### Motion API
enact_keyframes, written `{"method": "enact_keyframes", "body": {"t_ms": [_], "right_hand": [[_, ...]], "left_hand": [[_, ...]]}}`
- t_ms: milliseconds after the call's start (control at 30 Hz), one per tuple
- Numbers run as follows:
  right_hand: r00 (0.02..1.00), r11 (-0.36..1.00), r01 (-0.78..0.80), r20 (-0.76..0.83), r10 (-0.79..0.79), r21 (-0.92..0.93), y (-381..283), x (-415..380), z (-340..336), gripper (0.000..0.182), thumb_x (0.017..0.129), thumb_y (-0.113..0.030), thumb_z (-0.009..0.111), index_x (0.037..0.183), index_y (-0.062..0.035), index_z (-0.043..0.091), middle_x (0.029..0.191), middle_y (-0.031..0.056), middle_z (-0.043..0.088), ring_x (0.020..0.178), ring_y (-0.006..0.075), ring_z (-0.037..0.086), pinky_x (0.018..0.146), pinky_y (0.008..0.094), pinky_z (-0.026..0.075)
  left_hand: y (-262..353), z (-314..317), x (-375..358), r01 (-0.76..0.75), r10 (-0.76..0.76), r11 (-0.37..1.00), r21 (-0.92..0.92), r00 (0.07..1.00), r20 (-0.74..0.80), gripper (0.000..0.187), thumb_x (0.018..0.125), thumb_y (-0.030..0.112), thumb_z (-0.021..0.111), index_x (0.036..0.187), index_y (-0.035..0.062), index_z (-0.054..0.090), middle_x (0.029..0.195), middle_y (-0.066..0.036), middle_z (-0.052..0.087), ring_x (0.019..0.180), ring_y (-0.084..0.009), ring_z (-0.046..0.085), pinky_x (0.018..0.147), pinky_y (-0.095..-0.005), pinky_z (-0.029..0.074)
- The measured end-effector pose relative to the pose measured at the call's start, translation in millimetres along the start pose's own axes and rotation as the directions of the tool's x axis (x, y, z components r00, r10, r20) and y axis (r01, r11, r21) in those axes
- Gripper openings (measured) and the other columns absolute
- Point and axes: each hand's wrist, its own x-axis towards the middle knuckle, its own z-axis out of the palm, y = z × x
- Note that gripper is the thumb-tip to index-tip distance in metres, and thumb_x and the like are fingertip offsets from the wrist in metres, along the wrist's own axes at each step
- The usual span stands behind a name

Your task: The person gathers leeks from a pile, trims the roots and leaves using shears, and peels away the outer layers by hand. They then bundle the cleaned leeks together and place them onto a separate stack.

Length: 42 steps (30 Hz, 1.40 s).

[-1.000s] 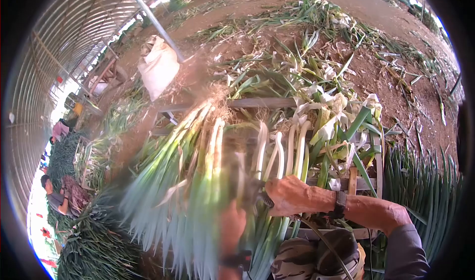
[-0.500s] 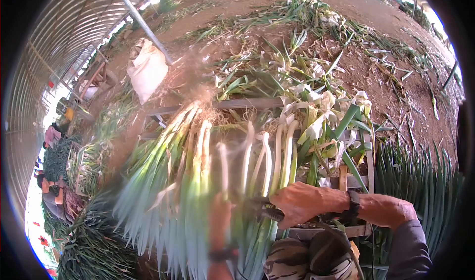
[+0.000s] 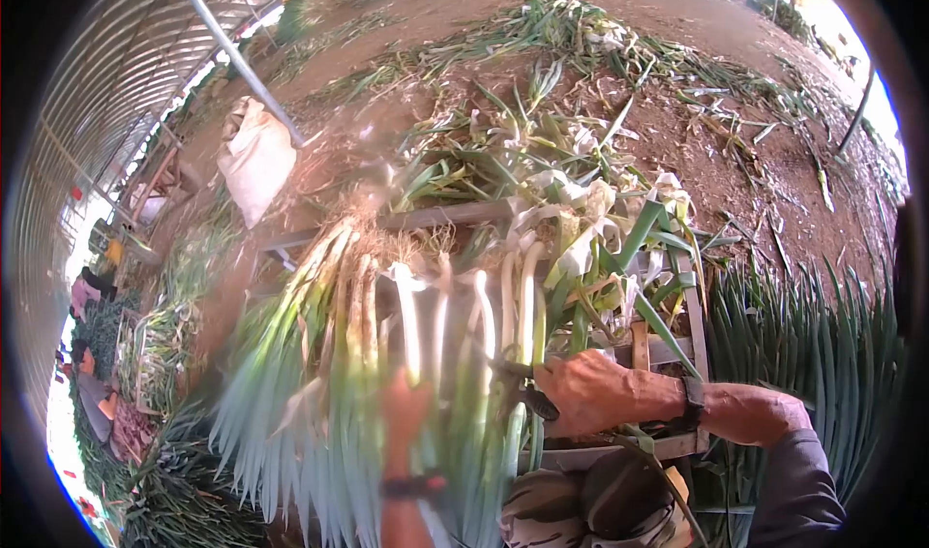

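Long green onions (image 3: 410,325) with white stems and trailing green leaves lie side by side on a low wooden frame (image 3: 455,215). My left hand (image 3: 404,403) is over their lower stems, blurred by motion, so its fingers cannot be made out. Closed around a dark tool (image 3: 537,402), perhaps a blade or air nozzle, my right hand (image 3: 585,393) is beside the stems at the right. Untrimmed onions with brown roots (image 3: 334,248) lie left of the white stems.
Peeled leaves and husks (image 3: 581,228) heap behind the frame. More green onions (image 3: 803,354) stand at the right. A pale sack (image 3: 255,161) sits by a metal pole (image 3: 237,54) at the back left. Dark green bundles (image 3: 184,480) lie lower left, with people at the far left edge.
The view has shifted, moving most things leftward. My left hand has moved slightly left among the stems, and my right hand still holds the dark tool.
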Motion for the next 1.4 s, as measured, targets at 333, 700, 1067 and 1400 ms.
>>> {"method": "enact_keyframes", "body": {"t_ms": [333,700,1067,1400], "right_hand": [[0.985,0.984,-0.173,-0.008,0.174,0.043,11,-22,-10,0.078,0.074,-0.041,0.079,0.120,0.0155,0.051,0.097,0.0259,0.063,0.083,0.0424,0.067,0.071,0.0478,0.055],[0.905,0.911,-0.411,-0.111,0.411,0.021,41,-71,18,0.079,0.073,-0.041,0.076,0.126,0.0107,0.048,0.103,0.0280,0.065,0.091,0.0442,0.066,0.078,0.0494,0.054],[0.904,0.881,-0.371,-0.331,0.271,-0.294,65,-88,57,0.076,0.077,-0.040,0.078,0.127,0.0101,0.049,0.114,0.0251,0.059,0.104,0.0398,0.059,0.087,0.0470,0.052],[0.858,0.596,-0.353,-0.004,0.514,0.721,63,36,69,0.050,0.087,-0.029,0.074,0.120,0.0060,0.061,0.107,0.0220,0.071,0.092,0.0291,0.070,0.077,0.0383,0.057]], "left_hand": [[30,19,-18,0.041,-0.031,0.986,-0.160,0.998,0.062,0.072,0.081,0.018,0.069,0.148,0.0063,0.045,0.138,-0.025,0.056,0.124,-0.0400,0.057,0.105,-0.0455,0.044],[45,35,-32,-0.229,0.224,0.947,0.223,0.973,0.051,0.061,0.084,0.018,0.074,0.140,0.0085,0.050,0.122,-0.019,0.055,0.112,-0.0420,0.058,0.092,-0.0495,0.051],[30,53,-28,-0.064,0.047,0.943,0.326,0.997,0.057,0.041,0.083,0.034,0.078,0.095,-0.0047,0.073,0.105,-0.026,0.059,0.096,-0.0429,0.063,0.087,-0.0489,0.052],[50,33,-5,-0.061,0.024,0.961,0.270,0.990,0.141,0.040,0.079,0.027,0.074,0.101,-0.0057,0.074,0.102,-0.034,0.062,0.097,-0.0449,0.063,0.087,-0.0480,0.051]]}}
